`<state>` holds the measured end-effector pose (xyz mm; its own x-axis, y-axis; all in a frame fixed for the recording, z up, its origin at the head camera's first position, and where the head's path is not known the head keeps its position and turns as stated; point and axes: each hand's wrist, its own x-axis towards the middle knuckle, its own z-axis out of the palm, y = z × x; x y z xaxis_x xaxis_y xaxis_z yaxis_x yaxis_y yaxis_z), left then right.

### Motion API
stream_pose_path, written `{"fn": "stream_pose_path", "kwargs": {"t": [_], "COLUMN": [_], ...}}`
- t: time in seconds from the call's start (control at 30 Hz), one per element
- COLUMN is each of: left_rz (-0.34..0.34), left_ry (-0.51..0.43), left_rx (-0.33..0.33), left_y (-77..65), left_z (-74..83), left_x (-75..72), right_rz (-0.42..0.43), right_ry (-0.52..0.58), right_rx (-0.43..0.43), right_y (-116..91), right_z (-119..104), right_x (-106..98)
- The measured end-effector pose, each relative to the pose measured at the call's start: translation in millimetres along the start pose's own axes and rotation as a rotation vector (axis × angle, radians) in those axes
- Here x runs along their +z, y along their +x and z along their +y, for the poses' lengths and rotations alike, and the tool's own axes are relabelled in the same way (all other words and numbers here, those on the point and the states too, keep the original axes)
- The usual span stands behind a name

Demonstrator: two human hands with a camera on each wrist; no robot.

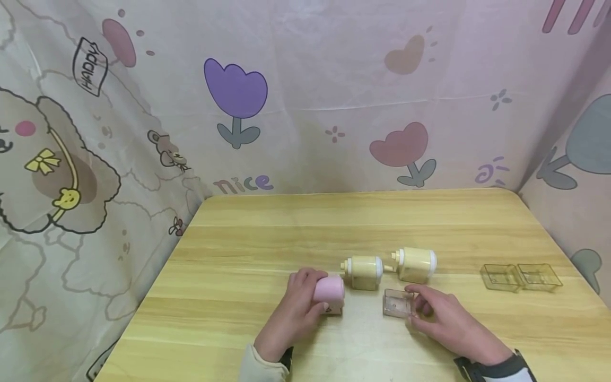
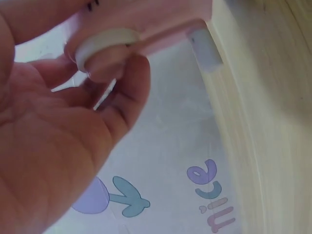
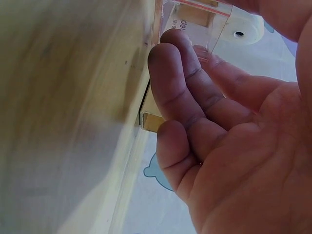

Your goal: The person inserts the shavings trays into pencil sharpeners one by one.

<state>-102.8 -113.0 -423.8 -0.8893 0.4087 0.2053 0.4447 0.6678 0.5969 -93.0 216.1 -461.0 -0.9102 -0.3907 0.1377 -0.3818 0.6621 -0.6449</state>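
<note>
My left hand (image 1: pixel 302 305) grips a pink pencil sharpener (image 1: pixel 330 289) from its left side, fingers over the back and thumb at the front. In the left wrist view, the pink body of the sharpener (image 2: pixel 170 27) shows a pale ring and a short whitish piece at its far end. To the right, my right hand (image 1: pixel 446 318) pinches a clear shavings drawer (image 1: pixel 396 304) by its right end, between thumb and index finger. Print is visible through the clear plastic drawer (image 3: pixel 207 30) in the right wrist view, where the other fingers curl loosely below it.
Two yellow pencil sharpeners (image 1: pixel 365 270) (image 1: pixel 416 264) stand just behind the hands, side by side. Two clear yellowish drawers (image 1: pixel 499 278) (image 1: pixel 540 277) lie end to end at the right of the wooden table (image 1: pixel 267 223). Printed cloth (image 1: pixel 305 79) hangs behind the table.
</note>
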Motion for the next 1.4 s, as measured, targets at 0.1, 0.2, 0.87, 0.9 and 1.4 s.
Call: {"fn": "stream_pose_path", "kwargs": {"t": [0.1,0.2,0.87,0.9,1.4], "left_rz": [-0.032,-0.047,-0.055,-0.052,-0.042], "left_ry": [-0.002,-0.004,0.044,0.047,0.027], "left_rx": [0.048,0.082,0.119,0.121,0.111], "left_y": [0.9,1.6,4.4,4.6,3.0], "left_z": [1.8,4.7,16.9,17.3,19.6], "left_x": [4.7,9.7,27.5,28.3,32.0], "right_rz": [0.001,0.004,0.024,0.024,0.027], "right_ry": [-0.006,-0.009,0.002,0.003,0.003], "right_rx": [-0.007,-0.013,-0.076,-0.077,-0.078], "right_y": [-1,-1,1,1,0], "right_z": [1,1,5,5,2], "right_x": [0,0,2,2,2]}}
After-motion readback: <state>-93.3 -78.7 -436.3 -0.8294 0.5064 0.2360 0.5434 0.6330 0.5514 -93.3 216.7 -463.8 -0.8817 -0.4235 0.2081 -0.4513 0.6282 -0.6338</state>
